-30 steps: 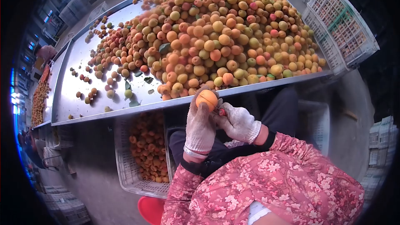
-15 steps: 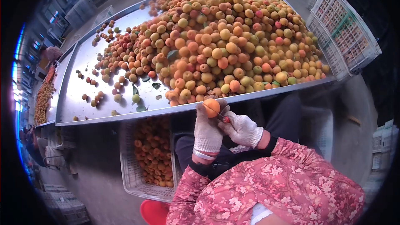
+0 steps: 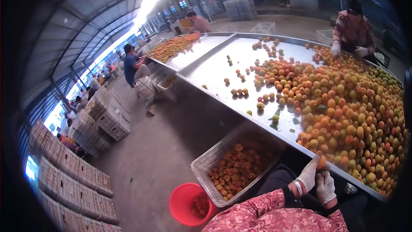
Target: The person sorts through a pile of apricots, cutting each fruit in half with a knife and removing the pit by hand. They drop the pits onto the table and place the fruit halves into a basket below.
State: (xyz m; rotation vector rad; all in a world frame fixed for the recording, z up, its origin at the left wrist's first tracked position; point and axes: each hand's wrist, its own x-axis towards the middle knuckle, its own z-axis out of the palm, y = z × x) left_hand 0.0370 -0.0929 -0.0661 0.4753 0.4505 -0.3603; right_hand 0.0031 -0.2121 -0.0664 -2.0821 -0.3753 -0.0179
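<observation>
Indoors, stacked plastic crates (image 3: 73, 182) line the left side of a long shed, tiered in a way that apparently saves floor space, while a person in a blue shirt (image 3: 131, 65) sits farther back. A red bucket (image 3: 179, 211) stands on the floor with some orange fruit inside, just beside a pale crate (image 3: 203, 184) of apricot pieces (image 3: 235, 169). The crate sits low along the near edge of the metal worktop (image 3: 214, 66), presumably to keep it within easy reach of the seated wearer. At that edge, the left hand (image 3: 307, 176), in a pale knit glove, has its fingers around a single apricot (image 3: 322, 163), seemingly to steady it near the heap. The gloved right hand (image 3: 326, 189) is close below the fruit, fingers curled; whether they grip anything, or touch the apricot, cannot be told. To the right, a broad heap of apricots (image 3: 356, 135) covers much of the worktop, its raised rim likely there to stop loose fruit rolling off. Across it, a co-worker (image 3: 357, 29) in gloves reaches toward the heap's far side.
</observation>
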